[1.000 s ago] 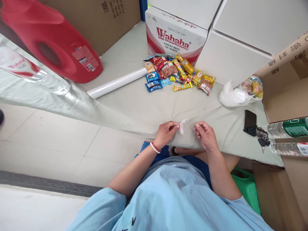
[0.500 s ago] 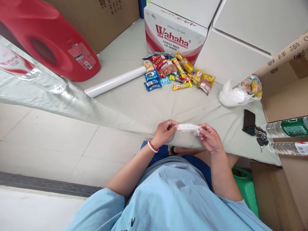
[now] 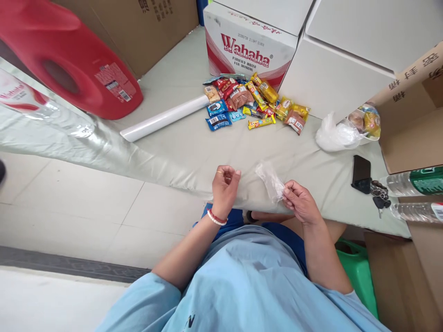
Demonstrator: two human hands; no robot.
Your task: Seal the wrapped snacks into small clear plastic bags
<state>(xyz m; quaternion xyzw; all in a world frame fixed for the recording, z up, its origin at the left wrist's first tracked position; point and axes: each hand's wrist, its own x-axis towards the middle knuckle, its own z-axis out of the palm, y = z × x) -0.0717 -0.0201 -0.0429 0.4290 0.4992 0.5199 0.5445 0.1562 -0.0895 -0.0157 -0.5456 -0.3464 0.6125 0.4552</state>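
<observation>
My right hand (image 3: 300,202) pinches a crumpled clear plastic bag (image 3: 270,180) by its lower right end, between thumb and fingers. The bag hangs out to the left, above the front of the cloth-covered table (image 3: 194,159). To the left of it, apart from the bag, my left hand (image 3: 224,186) is loosely closed, fingers curled in and the thumb beside them; nothing shows in it. A pile of small wrapped snacks (image 3: 240,97) lies further back, and a white roll (image 3: 166,117) touches its left side.
Behind the snacks stands a Wahaha water carton (image 3: 247,48). A large red jug (image 3: 86,69) and a water bottle (image 3: 44,103) are at left. To the right are a white plastic bag (image 3: 337,133), a cup of snacks (image 3: 370,124), a phone (image 3: 362,173), keys (image 3: 380,196) and two bottles (image 3: 401,184).
My left hand has let go of the plastic bag and moved left, its fingers curling. The bag's free end has swung upward, while my right hand keeps its hold.
</observation>
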